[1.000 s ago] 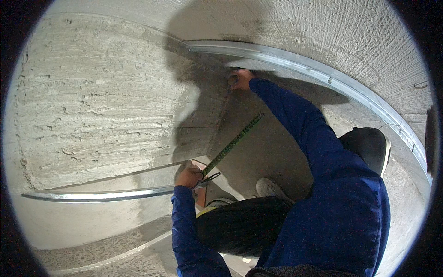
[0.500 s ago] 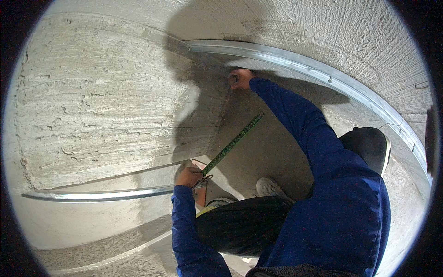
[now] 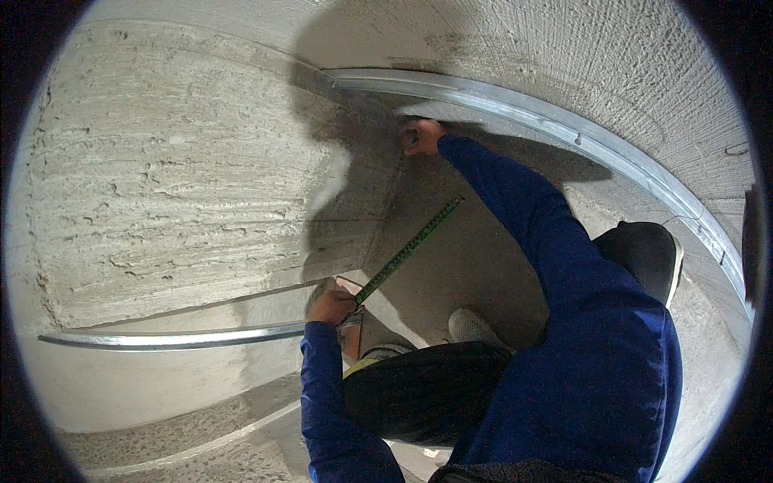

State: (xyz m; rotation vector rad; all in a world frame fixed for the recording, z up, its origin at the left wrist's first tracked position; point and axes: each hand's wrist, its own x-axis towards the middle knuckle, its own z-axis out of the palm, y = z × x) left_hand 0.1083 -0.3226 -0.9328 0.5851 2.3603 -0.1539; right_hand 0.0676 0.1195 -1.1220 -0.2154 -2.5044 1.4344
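My left hand (image 3: 330, 307) is closed on a green, patterned measuring tape (image 3: 408, 248), low on the left beside the end of a short metal channel (image 3: 177, 340). The tape's blade runs diagonally up to the right, ending below my other hand. Under my left hand is a reddish piece (image 3: 351, 342) that I cannot identify. My right hand (image 3: 420, 137) is closed at the shadowed wall corner, just under the long metal channel (image 3: 515, 103), on a small dark object that I cannot make out.
A rough concrete wall (image 3: 161, 177) fills the left, and a textured wall (image 3: 612, 64) the upper right. My legs and shoes (image 3: 475, 330) are bent over the grey floor (image 3: 459, 266). A dark object (image 3: 750, 241) stands at the far right edge, beside a thin wire.
A small dark loop that stood out beside my left hand is less visible now. Both hands and the tape have barely shifted.
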